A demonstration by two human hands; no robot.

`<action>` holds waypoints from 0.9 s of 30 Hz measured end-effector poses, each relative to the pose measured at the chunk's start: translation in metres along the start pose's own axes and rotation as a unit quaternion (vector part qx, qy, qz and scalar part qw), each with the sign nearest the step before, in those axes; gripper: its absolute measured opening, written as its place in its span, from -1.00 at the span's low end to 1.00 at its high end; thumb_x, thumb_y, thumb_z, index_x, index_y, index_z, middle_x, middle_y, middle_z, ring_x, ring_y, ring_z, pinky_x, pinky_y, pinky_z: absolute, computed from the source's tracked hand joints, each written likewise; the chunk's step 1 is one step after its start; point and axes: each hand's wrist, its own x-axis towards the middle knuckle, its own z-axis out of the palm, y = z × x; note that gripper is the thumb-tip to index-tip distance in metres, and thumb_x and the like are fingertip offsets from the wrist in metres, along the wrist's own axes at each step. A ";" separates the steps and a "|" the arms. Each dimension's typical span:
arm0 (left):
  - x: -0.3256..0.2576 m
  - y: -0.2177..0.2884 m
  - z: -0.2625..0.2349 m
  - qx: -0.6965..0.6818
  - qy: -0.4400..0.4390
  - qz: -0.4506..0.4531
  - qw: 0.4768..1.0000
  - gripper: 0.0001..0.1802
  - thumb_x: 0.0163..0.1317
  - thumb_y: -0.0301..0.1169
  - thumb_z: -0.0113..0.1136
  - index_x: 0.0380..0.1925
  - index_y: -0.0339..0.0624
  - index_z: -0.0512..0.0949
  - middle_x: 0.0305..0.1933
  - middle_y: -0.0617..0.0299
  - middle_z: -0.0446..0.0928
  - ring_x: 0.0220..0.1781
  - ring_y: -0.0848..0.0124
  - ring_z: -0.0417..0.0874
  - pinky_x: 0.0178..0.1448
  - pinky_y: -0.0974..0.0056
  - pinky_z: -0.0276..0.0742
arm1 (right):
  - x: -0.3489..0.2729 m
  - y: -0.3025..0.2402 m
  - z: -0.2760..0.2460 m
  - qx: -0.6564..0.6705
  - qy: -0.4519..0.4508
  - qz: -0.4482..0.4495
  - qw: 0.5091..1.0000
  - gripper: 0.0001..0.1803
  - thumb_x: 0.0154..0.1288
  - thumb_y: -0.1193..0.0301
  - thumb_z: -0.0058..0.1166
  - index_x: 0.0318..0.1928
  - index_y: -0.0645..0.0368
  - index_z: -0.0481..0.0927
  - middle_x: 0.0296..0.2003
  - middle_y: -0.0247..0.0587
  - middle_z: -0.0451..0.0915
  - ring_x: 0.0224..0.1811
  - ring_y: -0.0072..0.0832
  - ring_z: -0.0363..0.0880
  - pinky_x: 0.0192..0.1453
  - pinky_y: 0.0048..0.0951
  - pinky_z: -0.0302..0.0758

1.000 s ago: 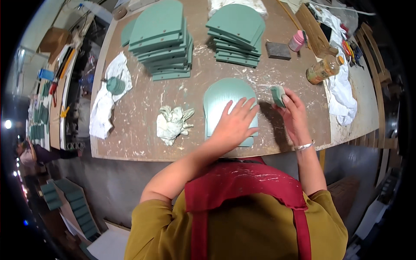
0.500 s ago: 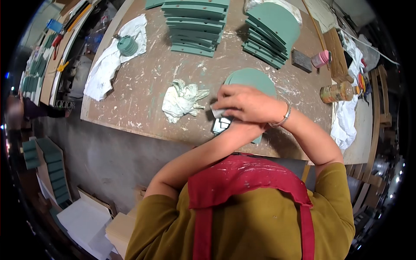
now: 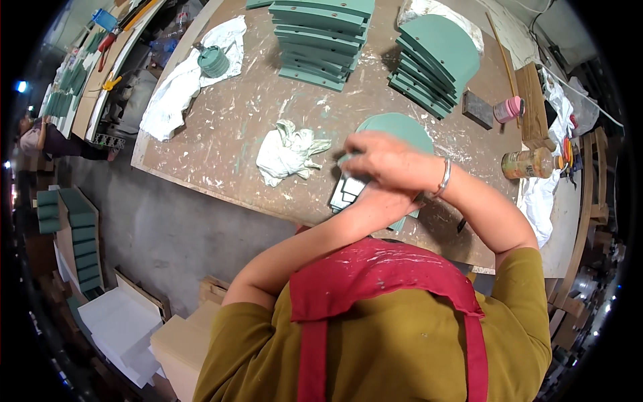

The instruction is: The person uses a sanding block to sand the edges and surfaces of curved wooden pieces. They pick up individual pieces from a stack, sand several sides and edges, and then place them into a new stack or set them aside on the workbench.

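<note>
Round-topped green panels (image 3: 396, 123) lie stacked at the near side of the table, under my crossed hands. My right hand (image 3: 395, 161), with a bangle at its wrist, is over the panels, its fingers bent and smeared by motion. Below its fingertips are white pieces with dark outlines (image 3: 344, 193); whether the fingers grip one is unclear. My left hand (image 3: 387, 199) passes beneath the right wrist beside these pieces, its fingers mostly hidden. Left of both hands lies a crumpled, stained white cloth (image 3: 287, 154).
Green slats (image 3: 315, 50) and rounded green panels (image 3: 442, 50) are stacked at the back. A dark block (image 3: 477, 109), a pink-lidded jar (image 3: 507, 109) and an orange-capped bottle (image 3: 529, 163) stand right. A green round container (image 3: 213, 61) sits on white cloth. Another person (image 3: 57, 141) is far left.
The view has shifted, so the table's things sit farther right. My right fingers have moved slightly over the panels, and more of the white pieces shows. The person at far left shows more fully.
</note>
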 end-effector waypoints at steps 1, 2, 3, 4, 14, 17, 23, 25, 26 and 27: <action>0.005 0.002 -0.022 0.007 -0.044 -0.024 0.999 -0.32 0.43 0.02 0.00 0.36 -0.23 0.31 0.40 -0.07 0.33 0.50 0.05 0.22 0.56 -0.04 0.06 | 0.012 -0.006 -0.014 -0.014 0.013 0.018 1.000 -0.77 0.16 0.45 0.15 -0.15 0.16 0.67 -0.16 -0.06 0.54 -0.03 -0.08 0.56 0.00 -0.18 0.51; 0.010 0.000 -0.033 0.002 -0.075 -0.018 0.997 -0.31 0.38 0.02 0.07 0.35 -0.21 0.33 0.39 -0.04 0.33 0.48 0.07 0.25 0.54 -0.06 0.08 | 0.020 -0.018 -0.032 0.222 -0.016 0.383 0.897 -0.81 0.19 0.45 0.14 -0.17 0.17 0.67 -0.17 -0.05 0.54 -0.06 -0.07 0.56 -0.01 -0.18 0.51; 0.010 0.001 -0.036 0.015 -0.035 -0.003 0.999 -0.30 0.36 0.02 0.10 0.35 -0.20 0.33 0.39 -0.02 0.33 0.49 0.10 0.25 0.54 -0.07 0.08 | 0.010 0.006 -0.022 0.079 0.027 0.218 0.972 -0.82 0.20 0.45 0.14 -0.18 0.18 0.68 -0.18 -0.05 0.53 -0.07 -0.08 0.56 -0.01 -0.19 0.51; 0.012 0.003 -0.037 0.025 0.003 0.016 1.000 -0.29 0.34 0.02 0.12 0.35 -0.19 0.33 0.40 0.00 0.32 0.49 0.12 0.24 0.54 -0.07 0.07 | -0.004 0.037 -0.012 -0.071 0.069 0.046 0.994 -0.83 0.22 0.45 0.14 -0.19 0.18 0.69 -0.19 -0.06 0.53 -0.08 -0.09 0.56 -0.01 -0.20 0.51; -0.002 -0.004 -0.007 0.006 -0.009 -0.002 1.000 -0.30 0.42 0.06 -0.02 0.38 -0.18 0.31 0.45 -0.02 0.30 0.47 0.02 0.30 0.53 -0.05 0.13 | 0.001 0.002 0.006 -0.056 0.058 0.069 0.994 -0.81 0.16 0.44 0.15 -0.20 0.15 0.70 -0.22 -0.01 0.49 -0.11 -0.08 0.55 -0.04 -0.13 0.54; 0.010 0.002 -0.027 0.010 -0.153 -0.039 0.987 -0.30 0.42 0.06 0.00 0.38 -0.16 0.31 0.45 0.00 0.31 0.48 0.07 0.28 0.53 -0.06 0.13 | -0.006 0.018 0.006 -0.053 0.100 0.149 0.982 -0.83 0.22 0.41 0.13 -0.22 0.17 0.68 -0.22 0.00 0.49 -0.15 -0.06 0.56 -0.05 -0.12 0.54; 0.015 0.005 -0.039 0.007 -0.040 -0.008 0.999 -0.26 0.32 -0.04 0.19 0.41 -0.12 0.26 0.49 0.08 0.20 0.55 0.12 0.14 0.53 -0.09 0.09 | -0.026 0.066 -0.009 -0.129 0.214 0.289 0.924 -0.77 0.24 0.45 0.22 -0.09 0.19 0.71 -0.19 -0.05 0.53 -0.09 -0.11 0.58 0.03 -0.21 0.54; 0.016 0.003 -0.052 0.005 -0.048 -0.014 0.999 -0.27 0.32 -0.04 0.19 0.41 -0.11 0.27 0.48 0.09 0.20 0.56 0.12 0.14 0.54 -0.09 0.08 | -0.025 0.053 -0.013 -0.118 0.225 0.300 0.919 -0.76 0.24 0.45 0.22 -0.08 0.19 0.71 -0.18 -0.06 0.53 -0.09 -0.11 0.58 0.03 -0.22 0.54; 0.015 0.000 -0.059 0.002 -0.059 -0.021 0.998 -0.28 0.32 -0.05 0.19 0.40 -0.11 0.28 0.48 0.09 0.21 0.56 0.11 0.14 0.55 -0.09 0.07 | -0.025 0.045 -0.014 -0.105 0.235 0.311 0.915 -0.76 0.23 0.46 0.22 -0.08 0.19 0.70 -0.18 -0.07 0.53 -0.09 -0.12 0.58 0.03 -0.23 0.53; 0.017 -0.006 -0.065 -0.001 -0.089 -0.015 0.996 -0.31 0.33 -0.05 0.18 0.37 -0.10 0.31 0.47 0.08 0.23 0.56 0.09 0.15 0.56 -0.10 0.06 | -0.021 0.039 -0.012 -0.104 0.239 0.291 0.920 -0.75 0.23 0.45 0.23 -0.07 0.21 0.69 -0.17 -0.06 0.52 -0.11 -0.12 0.58 0.02 -0.23 0.53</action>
